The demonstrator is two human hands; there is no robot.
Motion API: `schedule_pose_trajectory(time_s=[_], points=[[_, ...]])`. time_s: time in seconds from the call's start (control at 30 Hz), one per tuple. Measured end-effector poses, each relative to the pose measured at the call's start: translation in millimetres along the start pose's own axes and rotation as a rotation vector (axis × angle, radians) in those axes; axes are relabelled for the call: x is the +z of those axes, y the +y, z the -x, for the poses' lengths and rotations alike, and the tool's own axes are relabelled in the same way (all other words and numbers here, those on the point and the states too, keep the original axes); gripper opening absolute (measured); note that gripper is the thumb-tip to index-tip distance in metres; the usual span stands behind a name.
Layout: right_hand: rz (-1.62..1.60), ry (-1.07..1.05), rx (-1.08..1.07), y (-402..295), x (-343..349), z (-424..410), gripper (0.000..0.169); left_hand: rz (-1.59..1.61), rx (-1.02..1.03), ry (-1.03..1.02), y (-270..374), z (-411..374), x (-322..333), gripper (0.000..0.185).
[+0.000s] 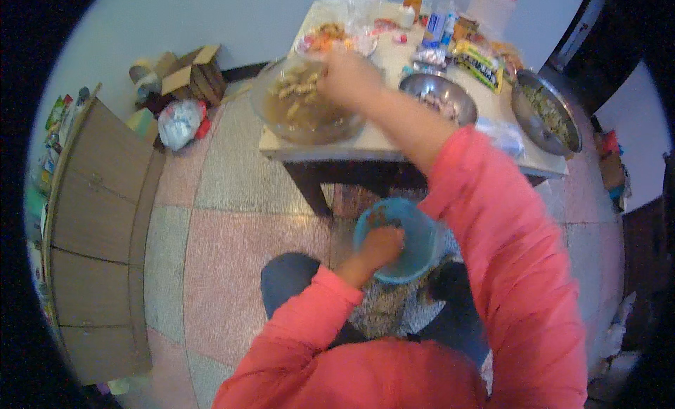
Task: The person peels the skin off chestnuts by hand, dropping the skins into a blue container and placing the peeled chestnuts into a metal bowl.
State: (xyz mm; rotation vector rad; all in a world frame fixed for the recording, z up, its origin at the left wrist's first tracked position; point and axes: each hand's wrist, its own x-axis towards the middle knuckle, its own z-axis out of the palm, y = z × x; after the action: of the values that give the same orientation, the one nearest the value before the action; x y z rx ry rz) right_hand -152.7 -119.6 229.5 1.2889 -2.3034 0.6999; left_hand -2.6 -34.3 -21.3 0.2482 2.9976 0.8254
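My right hand (349,77) reaches over the right side of a large clear bowl (262,113) on the table. Brownish liquid and pale, finger-length food pieces (295,84) fill much of that bowl. Blur hides the right fingertips, so whether they pinch a piece is unclear. Lower down, my left hand (378,246) is over the left part of a blue plastic bucket (422,251) between my legs, its fingers curled downward. Dark brownish scraps (378,217) show inside the bucket. What the left fingers hold, if anything, is hidden.
On the table (390,151) stand a steel bowl (466,105) of pale pieces and another steel bowl (527,116) of greenish food at the right edge. A plate of orange food (329,37) and several packages (477,61) lie behind. A wooden cabinet (100,198) stands left, near a cardboard box (192,76).
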Motion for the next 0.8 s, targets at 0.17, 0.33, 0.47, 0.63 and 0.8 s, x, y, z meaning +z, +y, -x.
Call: schedule_pose_trajectory(time_s=[0.17, 0.33, 0.47, 0.63, 0.8], points=[[-0.337, 0.061, 0.013, -15, -57, -20, 0.021, 0.081, -0.100, -0.018, 13, -3, -2, 0.018], [-0.589, -0.015, 0.101, -33, -79, -6, 0.025, 0.001, -0.119, -0.055, 13, 5, -20, 0.021], [-0.709, -0.188, 0.103, -23, -102, -4, 0.024, 0.024, -0.121, -0.009, 12, 4, -18, 0.020], [-0.139, -0.115, -0.003, -13, -45, 18, 0.024, 0.018, -0.149, -0.077, 12, 6, -25, 0.021], [-0.473, 0.007, -0.103, -11, -78, 118, 0.017, 0.360, -0.189, 0.067, 6, 0, -14, 0.029]])
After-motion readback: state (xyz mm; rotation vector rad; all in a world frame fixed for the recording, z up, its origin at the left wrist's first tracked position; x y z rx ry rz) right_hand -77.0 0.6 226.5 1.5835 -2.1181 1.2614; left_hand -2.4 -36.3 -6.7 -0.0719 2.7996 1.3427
